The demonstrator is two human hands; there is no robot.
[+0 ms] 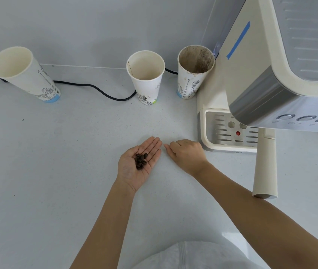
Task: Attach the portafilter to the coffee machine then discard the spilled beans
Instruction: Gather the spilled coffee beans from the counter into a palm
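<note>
The left hand [137,165] lies palm up, fingers together, cupping glossy dark beans [141,161], beside the right hand [187,155], palm down with fingers curled, near the cream coffee machine [255,61].

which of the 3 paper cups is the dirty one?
The rightmost cup, standing right against the coffee machine. Its inside is smeared brown; the middle cup and left cup look far cleaner inside.

Single head view, wide-angle, looking steeply down at countertop [57,171], close, facing wall.
</note>
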